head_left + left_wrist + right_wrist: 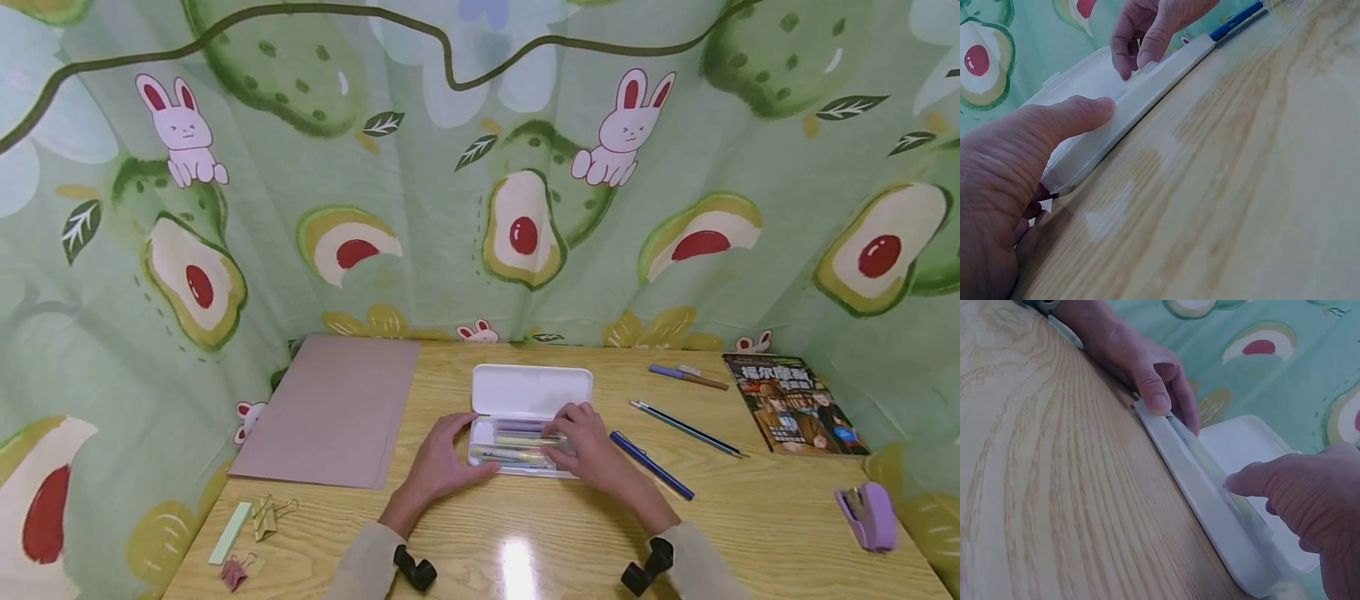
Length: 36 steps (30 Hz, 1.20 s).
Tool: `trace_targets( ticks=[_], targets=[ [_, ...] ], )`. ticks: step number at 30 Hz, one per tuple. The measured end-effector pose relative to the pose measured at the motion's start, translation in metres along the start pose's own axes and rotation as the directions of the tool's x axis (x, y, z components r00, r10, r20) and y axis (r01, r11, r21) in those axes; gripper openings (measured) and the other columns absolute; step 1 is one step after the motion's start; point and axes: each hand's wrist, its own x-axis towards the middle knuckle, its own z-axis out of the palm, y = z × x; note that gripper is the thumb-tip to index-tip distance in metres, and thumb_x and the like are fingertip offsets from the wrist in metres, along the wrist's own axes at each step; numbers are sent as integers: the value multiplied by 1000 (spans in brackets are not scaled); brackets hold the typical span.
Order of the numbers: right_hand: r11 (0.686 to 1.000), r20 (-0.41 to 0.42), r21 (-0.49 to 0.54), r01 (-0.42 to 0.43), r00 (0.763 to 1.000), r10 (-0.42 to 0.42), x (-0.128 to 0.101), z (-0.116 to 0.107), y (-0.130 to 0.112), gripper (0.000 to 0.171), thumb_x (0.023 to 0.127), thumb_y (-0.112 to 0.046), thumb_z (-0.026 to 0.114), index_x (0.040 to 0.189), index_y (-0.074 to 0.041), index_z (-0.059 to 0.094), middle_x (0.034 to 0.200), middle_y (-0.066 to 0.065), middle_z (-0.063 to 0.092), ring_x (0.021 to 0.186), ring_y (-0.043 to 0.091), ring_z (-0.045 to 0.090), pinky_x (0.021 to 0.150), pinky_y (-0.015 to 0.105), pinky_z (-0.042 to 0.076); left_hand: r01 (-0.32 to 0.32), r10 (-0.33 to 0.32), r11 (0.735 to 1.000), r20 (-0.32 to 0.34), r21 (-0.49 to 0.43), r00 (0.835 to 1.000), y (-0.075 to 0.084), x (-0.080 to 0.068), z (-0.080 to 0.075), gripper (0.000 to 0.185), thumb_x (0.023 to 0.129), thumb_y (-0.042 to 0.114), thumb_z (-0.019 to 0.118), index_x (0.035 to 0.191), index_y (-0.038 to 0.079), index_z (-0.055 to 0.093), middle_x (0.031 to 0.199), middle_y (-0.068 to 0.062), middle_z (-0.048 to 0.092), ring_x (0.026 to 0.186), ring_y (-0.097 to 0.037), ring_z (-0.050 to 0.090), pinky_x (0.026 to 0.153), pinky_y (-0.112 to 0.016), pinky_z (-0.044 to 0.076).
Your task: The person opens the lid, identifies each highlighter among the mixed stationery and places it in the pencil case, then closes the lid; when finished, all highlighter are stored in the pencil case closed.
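A white pencil case (483, 473) lies on the table with its lid (532, 390) raised at the back. Several slim pens (513, 456) lie inside, under or beside a clear plastic piece (1209, 464) whose outline is hard to make out. My left hand (442, 462) grips the left end of the case, thumb over the front rim, as the left wrist view shows. Over the right half, my right hand (588, 446) reaches in with bent fingers and pinches the clear plastic piece; its far fingertips are partly hidden.
Right of the case lie a blue pen (651, 465), pencils (690, 428), a blue-brown pen (688, 377), a comic-style book (795, 407) and a purple stapler (868, 515). Grey-pink folders (330, 408), binder clips (265, 518) and a pale green strip (230, 533) are on the left.
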Motion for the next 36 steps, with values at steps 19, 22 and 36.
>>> trace_targets(
  ticks=[19, 22, 36],
  targets=[
    [957, -318, 206, -202, 911, 261, 7, -11, 31, 63, 107, -22, 61, 155, 7, 34, 141, 32, 48, 124, 48, 48, 102, 62, 40, 88, -89, 984, 3, -156, 996, 5, -1, -4, 113, 65, 53, 97, 152, 10, 39, 137, -3, 64, 134, -29, 56, 112, -57, 43],
    [939, -267, 236, -249, 913, 309, 12, -14, 33, 56, 108, -22, 59, 151, 9, 42, 135, 30, 56, 124, 46, 51, 104, 61, 41, 98, -95, 985, 31, -143, 995, 4, 3, -4, 132, 63, 56, 98, 162, 11, 23, 136, -1, 63, 133, -28, 57, 112, -56, 42],
    [965, -380, 263, 4, 920, 99, -20, -26, 38, 33, 95, 7, 61, 128, 1, 65, 117, 13, 68, 104, 32, 64, 86, 42, 52, 53, -38, 989, 106, -140, 994, 9, 16, -11, 143, 59, 47, 102, 167, 36, 9, 116, -2, 62, 114, -24, 60, 108, -54, 45]
  ],
)
